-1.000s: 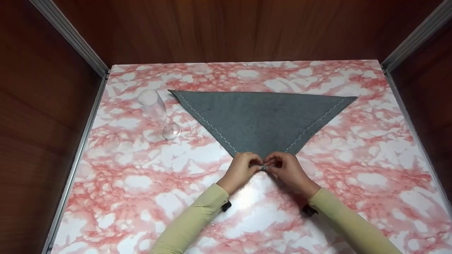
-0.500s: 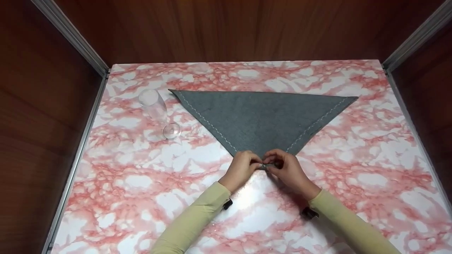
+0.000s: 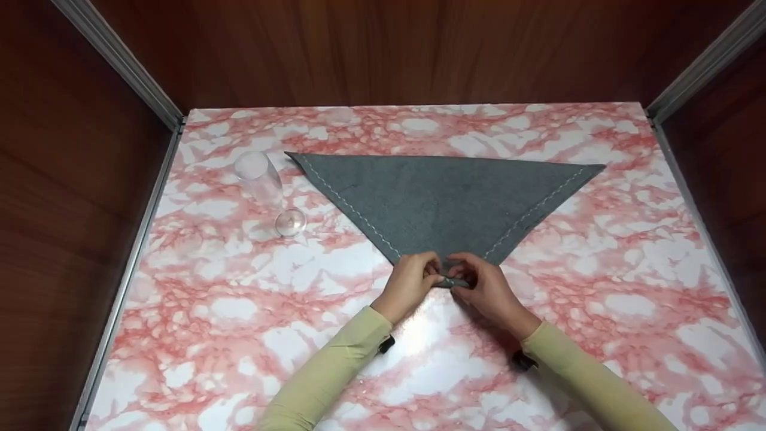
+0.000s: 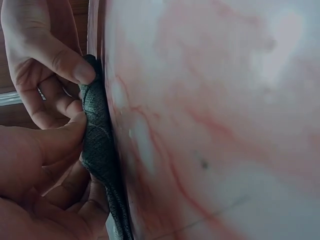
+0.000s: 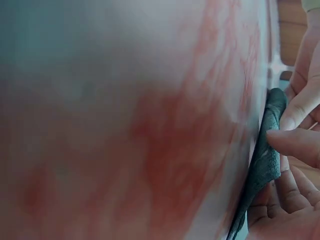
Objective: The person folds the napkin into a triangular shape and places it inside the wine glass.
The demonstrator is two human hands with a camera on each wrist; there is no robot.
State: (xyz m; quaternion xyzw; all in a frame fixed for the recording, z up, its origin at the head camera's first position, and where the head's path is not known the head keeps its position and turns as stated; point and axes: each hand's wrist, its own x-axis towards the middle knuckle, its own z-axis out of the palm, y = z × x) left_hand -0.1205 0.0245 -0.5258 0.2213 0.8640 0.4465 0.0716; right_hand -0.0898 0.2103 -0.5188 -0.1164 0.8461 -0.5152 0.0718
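Note:
A dark grey cloth, folded into a triangle with pale stitching along two sides, lies with its long edge at the back and its point towards the person. That near point is turned up into a small roll. My left hand pinches the roll's left end between thumb and curled fingers. At the other end, my right hand does likewise, its thumb on the near side. The hands are close together, a short stretch of roll showing between them. Some fingertips are hidden behind the cloth.
A clear flute glass stands left of the cloth, its round foot towards me. The table has a red and white marbled top. Brown wood-grain panels with metal rails enclose the back and sides.
The rolled edge shows wider between the hands. Both hands have shifted only slightly, fingers moving on the roll. The glass and the rest of the cloth look unmoved.

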